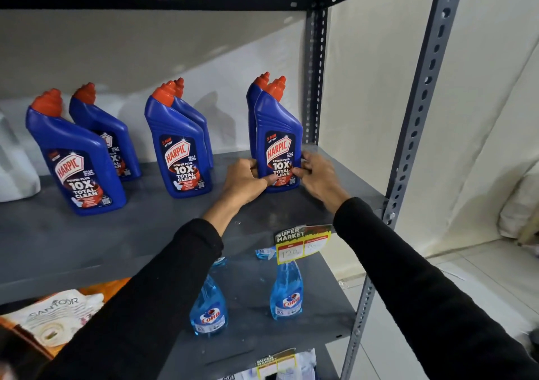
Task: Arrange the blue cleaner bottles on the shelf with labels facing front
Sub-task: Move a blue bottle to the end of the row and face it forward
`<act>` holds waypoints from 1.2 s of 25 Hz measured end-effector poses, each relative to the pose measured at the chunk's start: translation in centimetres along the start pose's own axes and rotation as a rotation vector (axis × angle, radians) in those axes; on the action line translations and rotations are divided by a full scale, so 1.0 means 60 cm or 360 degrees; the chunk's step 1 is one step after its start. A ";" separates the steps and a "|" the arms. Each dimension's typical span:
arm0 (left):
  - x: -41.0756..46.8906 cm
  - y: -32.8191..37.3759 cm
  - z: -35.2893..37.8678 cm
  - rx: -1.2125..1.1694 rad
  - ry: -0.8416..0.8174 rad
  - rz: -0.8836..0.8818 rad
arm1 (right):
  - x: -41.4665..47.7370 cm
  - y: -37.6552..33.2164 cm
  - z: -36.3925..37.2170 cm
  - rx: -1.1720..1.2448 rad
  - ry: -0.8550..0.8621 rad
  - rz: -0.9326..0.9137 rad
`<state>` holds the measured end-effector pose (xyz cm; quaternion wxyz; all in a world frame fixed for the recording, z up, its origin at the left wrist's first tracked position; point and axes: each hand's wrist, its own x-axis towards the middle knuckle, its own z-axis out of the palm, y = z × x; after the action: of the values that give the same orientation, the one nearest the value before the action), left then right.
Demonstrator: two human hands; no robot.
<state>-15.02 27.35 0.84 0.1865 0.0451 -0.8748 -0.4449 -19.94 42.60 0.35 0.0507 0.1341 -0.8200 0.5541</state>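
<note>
I hold the right-hand front Harpic bottle (280,140) low on its body, my left hand (248,180) and my right hand (316,175) closed on its two sides; it stands upright on the grey shelf (116,234) near the right rear post (315,76), label toward me. A second bottle (253,99) stands just behind it. Two more pairs (175,143) (75,161) stand further left, labels front. Below, Colin spray bottles (285,295) stand on the lower shelf, behind a yellow price tag (303,244).
</note>
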 end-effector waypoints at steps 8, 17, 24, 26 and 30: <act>-0.050 0.010 0.004 -0.0077 -0.0015 0.0022 | -0.046 0.003 -0.014 0.0212 -0.0019 0.0120; -0.076 0.014 -0.008 -0.0036 -0.0095 0.0070 | -0.085 -0.008 -0.018 0.0093 0.0078 0.0031; -0.086 -0.029 -0.126 -0.0084 0.0827 0.0841 | -0.180 -0.147 0.055 -0.0015 0.0453 -0.1211; -0.085 -0.062 -0.163 -0.0147 0.0955 0.0675 | -0.168 -0.162 0.100 0.0011 0.0302 -0.1056; -0.082 -0.134 -0.205 -0.0189 0.0820 0.0146 | -0.154 -0.164 0.170 0.0155 -0.0093 -0.0404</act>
<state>-6.64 14.38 -0.38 0.4253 0.1060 -0.7719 -0.4604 -7.69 31.26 3.13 0.0900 0.2550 -0.7698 0.5782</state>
